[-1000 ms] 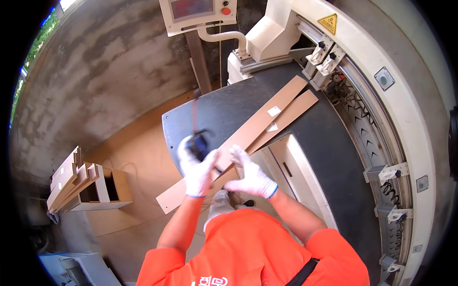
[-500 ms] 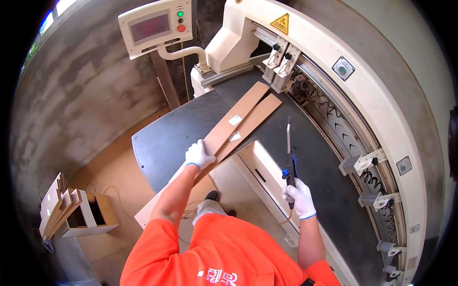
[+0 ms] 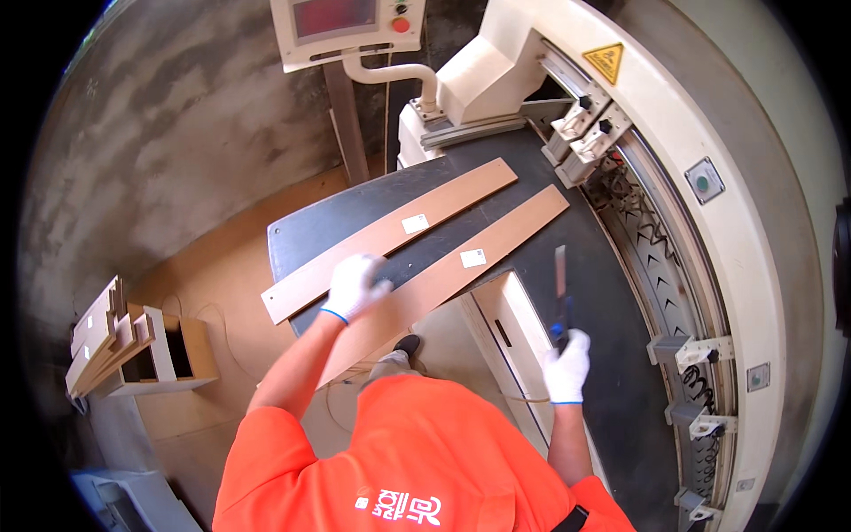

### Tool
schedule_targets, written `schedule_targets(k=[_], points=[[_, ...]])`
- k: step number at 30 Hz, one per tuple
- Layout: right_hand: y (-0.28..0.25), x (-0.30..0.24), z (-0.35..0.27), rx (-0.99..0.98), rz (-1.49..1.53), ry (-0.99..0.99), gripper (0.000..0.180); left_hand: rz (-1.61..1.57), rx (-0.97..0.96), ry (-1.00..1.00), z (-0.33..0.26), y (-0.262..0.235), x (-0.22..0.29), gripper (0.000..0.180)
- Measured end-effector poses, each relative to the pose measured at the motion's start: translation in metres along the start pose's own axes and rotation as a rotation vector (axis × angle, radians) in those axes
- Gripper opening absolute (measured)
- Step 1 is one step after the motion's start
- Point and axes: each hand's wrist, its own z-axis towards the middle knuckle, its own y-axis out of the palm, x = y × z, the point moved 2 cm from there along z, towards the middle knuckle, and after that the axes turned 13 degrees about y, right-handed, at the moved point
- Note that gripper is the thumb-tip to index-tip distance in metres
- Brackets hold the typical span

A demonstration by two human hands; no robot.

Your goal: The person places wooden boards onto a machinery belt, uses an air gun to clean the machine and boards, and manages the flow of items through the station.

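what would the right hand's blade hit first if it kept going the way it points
Probably the far end of the nearer wood strip: the right hand aims the blade up the dark table. Depth is unclear.

- Two long tan wooden slats (image 3: 390, 238) (image 3: 443, 279) lie flat, side by side and diagonal on the dark tabletop (image 3: 612, 310), each bearing a small white label.
- A blue-handled scraper tool (image 3: 560, 297) at right points its blade away.

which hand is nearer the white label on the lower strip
Left. The left hand rests on the strips just left of the label. The right hand sits lower right of it, off the lower strip, gripping a blade tool.
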Motion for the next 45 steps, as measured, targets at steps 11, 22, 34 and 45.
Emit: schedule_targets(k=[11, 22, 34, 45], points=[[-0.055, -0.019, 0.075, -0.533, 0.347, 0.403, 0.041, 0.283, -0.193, -0.347, -0.026, -0.016, -0.063, 0.099], [-0.001, -0.064, 0.046, -0.754, -0.435, -0.12, 0.042, 0.162, -0.142, -0.119, 0.014, 0.014, -0.086, 0.081], [0.068, -0.015, 0.009, -0.901, 0.144, 0.414, 0.035, 0.225, -0.57, -0.188, -0.001, 0.017, 0.017, 0.145], [0.111, -0.02, 0.014, -0.702, 0.407, 0.581, 0.03, 0.33, -0.628, -0.042, 0.073, 0.035, -0.013, 0.142]])
